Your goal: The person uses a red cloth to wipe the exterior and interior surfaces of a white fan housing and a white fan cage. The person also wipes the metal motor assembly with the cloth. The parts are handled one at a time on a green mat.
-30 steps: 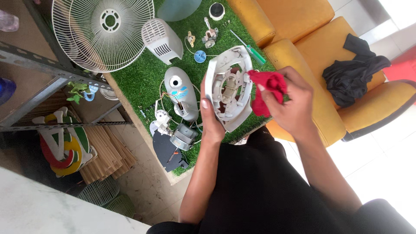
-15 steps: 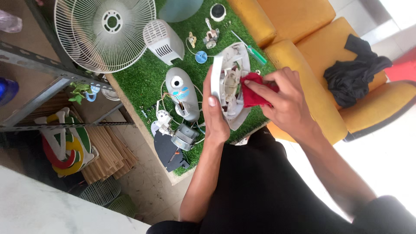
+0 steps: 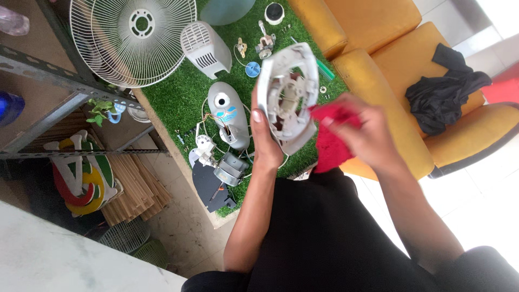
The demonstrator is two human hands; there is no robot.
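My left hand [image 3: 266,139] grips a white rounded plastic fan housing [image 3: 289,92] by its lower left edge, holding it up with the open inside facing me. Just right of the housing, my right hand [image 3: 363,132] is closed on a red cloth [image 3: 330,141]; hand and cloth are blurred. Below both hands lies a green turf mat [image 3: 178,97] with fan parts: a grey motor cover [image 3: 226,111], a small motor with wires [image 3: 227,168], a white vented rear cover [image 3: 204,47] and a round wire fan guard [image 3: 132,38].
A yellow sofa [image 3: 389,32] runs along the right, with a black garment [image 3: 446,89] on its cushion. A metal shelf frame [image 3: 48,75] stands at left above wooden slats [image 3: 135,189] and a colourful toy [image 3: 75,173]. Small screws and fittings [image 3: 259,43] dot the mat.
The housing has turned from edge-on to show its open inside. My right hand with the red cloth has pulled away from it to the lower right.
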